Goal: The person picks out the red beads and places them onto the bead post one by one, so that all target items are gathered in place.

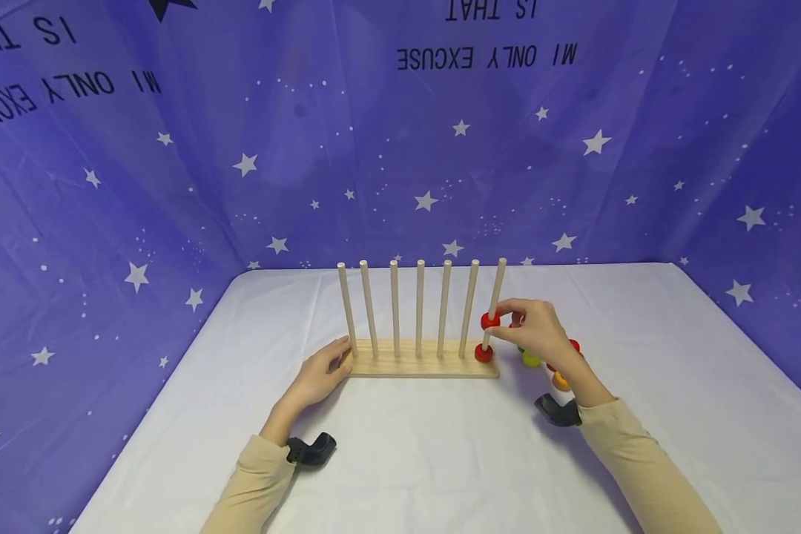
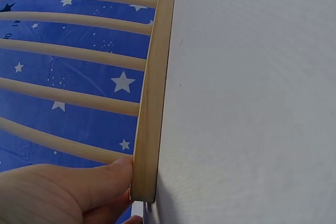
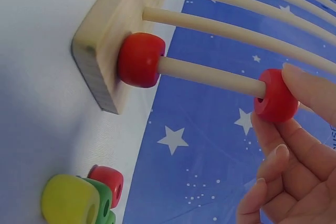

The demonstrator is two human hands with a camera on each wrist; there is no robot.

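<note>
A wooden peg stand (image 1: 400,366) rests on the table, with several upright pegs in a row. My left hand (image 1: 320,373) grips the left end of its base; in the left wrist view the thumb (image 2: 107,177) lies against that end. On the rightmost peg, my right hand (image 1: 534,326) pinches a red bead (image 3: 276,95) between thumb and fingers. The peg runs through this bead partway up its length. Another red bead (image 3: 140,60) sits at the foot of the same peg, against the base, with bare peg between the two.
Loose beads lie on the white table right of the stand, partly hidden behind the right hand and forearm: a yellow bead (image 3: 68,200), an orange bead (image 1: 561,381), and red and green ones. A purple star-printed cloth (image 1: 400,148) hangs behind the table.
</note>
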